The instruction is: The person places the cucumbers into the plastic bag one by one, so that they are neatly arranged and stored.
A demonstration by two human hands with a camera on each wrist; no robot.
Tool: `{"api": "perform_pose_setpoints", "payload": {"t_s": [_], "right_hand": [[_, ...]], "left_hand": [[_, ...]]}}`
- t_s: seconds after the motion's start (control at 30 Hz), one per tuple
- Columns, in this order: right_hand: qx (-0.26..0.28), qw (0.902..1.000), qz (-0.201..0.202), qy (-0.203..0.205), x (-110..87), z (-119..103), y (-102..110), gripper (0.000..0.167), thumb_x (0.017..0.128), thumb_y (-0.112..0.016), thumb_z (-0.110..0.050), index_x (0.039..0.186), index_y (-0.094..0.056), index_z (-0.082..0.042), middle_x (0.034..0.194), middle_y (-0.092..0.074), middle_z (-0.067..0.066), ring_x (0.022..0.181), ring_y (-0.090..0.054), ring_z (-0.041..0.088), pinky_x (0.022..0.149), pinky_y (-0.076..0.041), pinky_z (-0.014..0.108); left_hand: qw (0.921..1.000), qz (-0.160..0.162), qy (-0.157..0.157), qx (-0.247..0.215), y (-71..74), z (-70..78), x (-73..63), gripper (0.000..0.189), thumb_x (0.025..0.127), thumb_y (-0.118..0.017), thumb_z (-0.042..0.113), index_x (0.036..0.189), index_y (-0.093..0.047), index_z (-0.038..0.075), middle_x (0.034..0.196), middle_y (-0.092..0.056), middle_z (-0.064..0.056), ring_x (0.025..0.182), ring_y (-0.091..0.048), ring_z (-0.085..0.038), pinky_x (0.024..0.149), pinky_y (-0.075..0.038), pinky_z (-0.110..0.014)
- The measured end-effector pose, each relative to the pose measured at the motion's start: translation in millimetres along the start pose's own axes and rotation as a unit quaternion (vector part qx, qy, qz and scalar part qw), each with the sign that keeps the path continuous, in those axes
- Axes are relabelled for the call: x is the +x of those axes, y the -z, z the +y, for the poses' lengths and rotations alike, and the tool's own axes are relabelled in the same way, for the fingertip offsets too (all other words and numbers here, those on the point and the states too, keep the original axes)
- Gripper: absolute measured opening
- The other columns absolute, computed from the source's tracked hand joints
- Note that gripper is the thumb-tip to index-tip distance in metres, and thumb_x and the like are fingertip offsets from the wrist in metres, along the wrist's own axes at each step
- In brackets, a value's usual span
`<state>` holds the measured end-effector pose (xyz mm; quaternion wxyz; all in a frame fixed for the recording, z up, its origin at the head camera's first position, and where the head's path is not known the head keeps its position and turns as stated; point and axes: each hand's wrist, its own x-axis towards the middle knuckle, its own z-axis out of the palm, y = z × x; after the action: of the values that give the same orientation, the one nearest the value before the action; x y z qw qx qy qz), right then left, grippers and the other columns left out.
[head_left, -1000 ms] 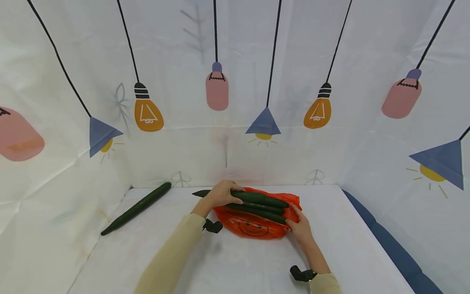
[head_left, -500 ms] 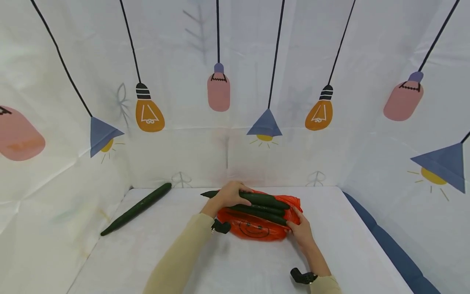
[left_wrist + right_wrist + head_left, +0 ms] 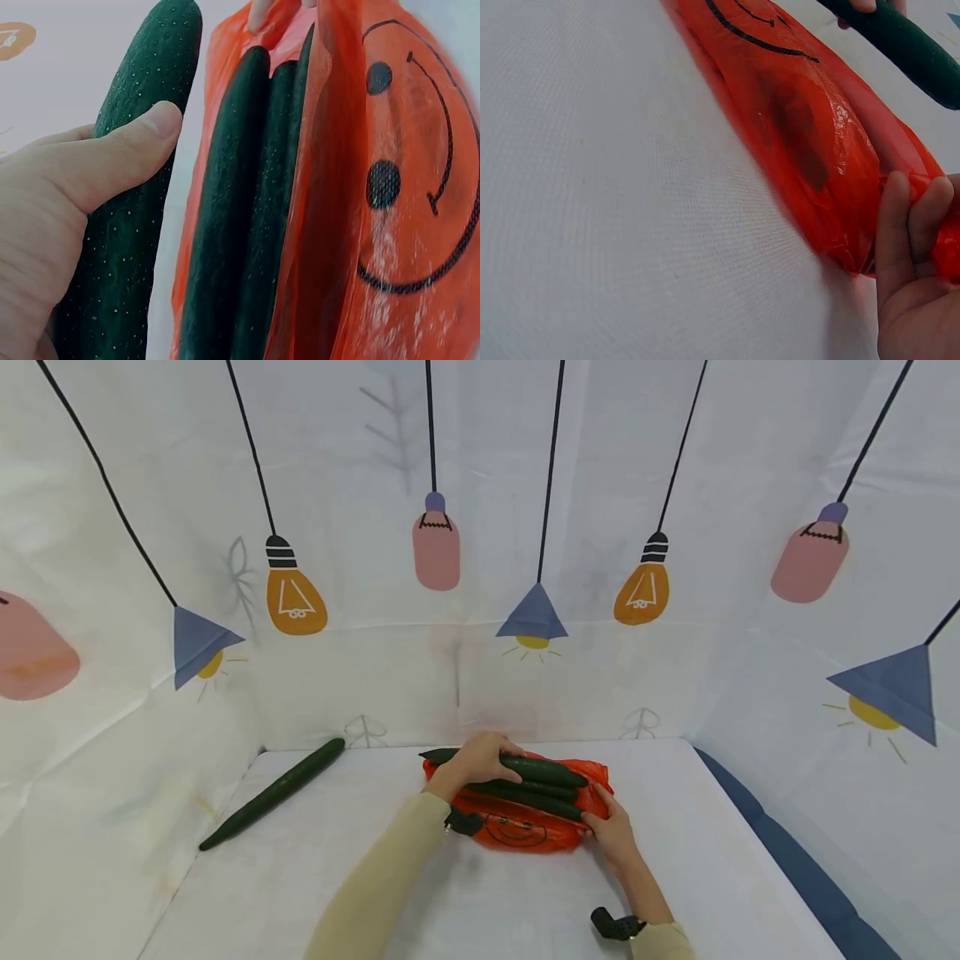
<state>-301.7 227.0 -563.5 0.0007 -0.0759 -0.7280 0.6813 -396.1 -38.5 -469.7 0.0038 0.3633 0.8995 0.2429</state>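
Observation:
My left hand (image 3: 480,758) grips a long dark green cucumber (image 3: 551,771) over the mouth of a red plastic bag (image 3: 517,835). The left wrist view shows my thumb lying across this cucumber (image 3: 127,240), which is apart from the bag's side there. Several more cucumbers (image 3: 229,202) lie side by side in the bag, partly hidden by its front wall. A black smiley face is printed on that wall. My right hand (image 3: 617,833) holds the bag's right end by its edge; in the right wrist view the fingers (image 3: 895,217) fold over the red plastic.
Another cucumber (image 3: 273,793) lies slantwise on the white table (image 3: 525,910) at the far left. White sheets with printed lamps (image 3: 534,614) hang behind and on both sides. A dark blue padded edge (image 3: 787,860) runs along the right side.
My left hand has moved to the right with its cucumber, whose left tip is now nearer the bag's left end. The right hand has stayed at the bag's right end.

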Motion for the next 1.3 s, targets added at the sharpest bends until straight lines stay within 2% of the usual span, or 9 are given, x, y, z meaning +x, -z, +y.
{"api": "perform_pose_setpoints", "payload": {"t_s": [0.1,0.37,0.57,0.73,1.0,1.1,1.3], "right_hand": [[-0.002,1.0,-0.002,-0.002,0.0,-0.6,-0.5,0.069,0.094,-0.055,0.004,0.155,-0.026,-0.013,0.149,-0.024,0.021,0.062,-0.058,0.017,0.057,-0.049,0.022],[0.0,1.0,-0.001,0.0,-1.5,-0.1,-0.9,0.069,0.095,-0.054,0.004,0.155,-0.025,-0.011,0.148,-0.024,0.022,0.062,-0.058,0.018,0.058,-0.05,0.023],[0.003,1.0,0.001,0.008,-0.7,2.1,-0.4,0.069,0.093,-0.054,0.006,0.154,-0.026,-0.009,0.147,-0.025,0.022,0.06,-0.056,0.017,0.058,-0.05,0.022],[-0.003,1.0,0.002,0.003,-0.1,5.7,0.3,0.069,0.093,-0.054,0.005,0.154,-0.026,-0.009,0.148,-0.024,0.022,0.057,-0.055,0.016,0.059,-0.051,0.023],[-0.002,0.9999,0.008,-0.007,-0.1,9.9,-1.9,0.068,0.093,-0.054,0.005,0.154,-0.027,-0.011,0.148,-0.024,0.022,0.058,-0.056,0.018,0.058,-0.051,0.023],[-0.004,0.9999,0.005,-0.01,-0.2,10.5,-2.1,0.068,0.094,-0.054,0.004,0.154,-0.027,-0.011,0.148,-0.023,0.023,0.059,-0.056,0.019,0.059,-0.052,0.024],[0.007,0.9998,0.01,-0.017,0.2,10.7,-1.1,0.068,0.093,-0.054,0.004,0.154,-0.028,-0.013,0.148,-0.023,0.023,0.059,-0.056,0.018,0.06,-0.052,0.023]], "left_hand": [[1.0,0.0,-0.001,-0.008,-3.3,0.7,3.0,0.044,0.076,-0.084,0.031,0.118,-0.073,0.022,0.104,-0.067,0.008,0.093,-0.058,-0.009,0.079,-0.048,-0.024],[0.9991,-0.016,0.011,-0.039,-11.3,5.0,6.4,0.046,0.077,-0.084,0.031,0.12,-0.072,0.02,0.106,-0.068,0.008,0.097,-0.058,-0.009,0.082,-0.048,-0.023],[0.9996,-0.009,0.005,-0.027,-19.5,3.5,10.4,0.042,0.075,-0.085,0.031,0.115,-0.074,0.022,0.101,-0.067,0.009,0.094,-0.056,-0.009,0.08,-0.047,-0.023],[0.9997,-0.014,0.015,-0.014,-29.9,-0.7,14.5,0.042,0.075,-0.085,0.033,0.115,-0.074,0.025,0.096,-0.064,0.011,0.09,-0.055,-0.008,0.077,-0.047,-0.023],[0.9991,-0.023,0.034,-0.013,-37.7,-2.1,12.0,0.042,0.076,-0.083,0.036,0.116,-0.073,0.026,0.111,-0.066,0.012,0.106,-0.057,-0.01,0.091,-0.047,-0.029],[0.9987,-0.026,0.041,-0.014,-40.1,-3.2,12.3,0.042,0.076,-0.083,0.037,0.116,-0.073,0.026,0.112,-0.065,0.012,0.107,-0.057,-0.01,0.093,-0.046,-0.029],[0.9992,-0.022,0.032,-0.008,-44.6,-3.1,14.8,0.042,0.076,-0.083,0.037,0.116,-0.073,0.025,0.113,-0.066,0.012,0.106,-0.058,-0.009,0.092,-0.046,-0.029]]}}
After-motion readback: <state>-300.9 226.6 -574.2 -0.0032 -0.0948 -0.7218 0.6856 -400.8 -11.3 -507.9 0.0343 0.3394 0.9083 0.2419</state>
